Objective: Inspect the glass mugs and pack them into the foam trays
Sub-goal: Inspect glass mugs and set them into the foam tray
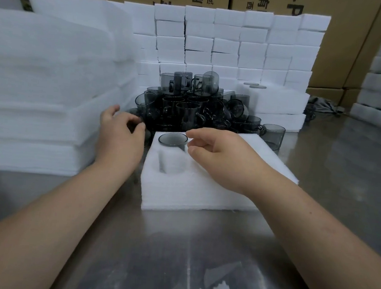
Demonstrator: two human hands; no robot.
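Wide brushed-steel table (176, 246), and on it, far beyond both sets of fingers, stood a wall of white foam blocks (228, 44). A tall stack of white foam sheets (41, 73) sat out past the left thumb.

Straight ahead of the fingers was the heap of smoky grey glass mugs (192, 107), some upright and some tipped on their sides with handles every way. Nearer lay the white foam tray with round pockets (180, 194), directly under the right wrist.

One grey glass mug (172, 140) was seated upright in the far-left pocket, its rim just beside the right fingertips. The empty round pocket (171, 163) sat on the near side of it, below and left of those fingers.

The left hand (118, 142) was the nearer one to the heap, with its curled fingers right at the heap's nearest edge. Dark glass showed there, but I couldn't tell whether it gripped a mug. The right hand (220, 156) hovered over the tray, fingers loosely curled and holding nothing.

My read: the next mug comes from the left, then travels right and back toward the empty pocket, going in upright.
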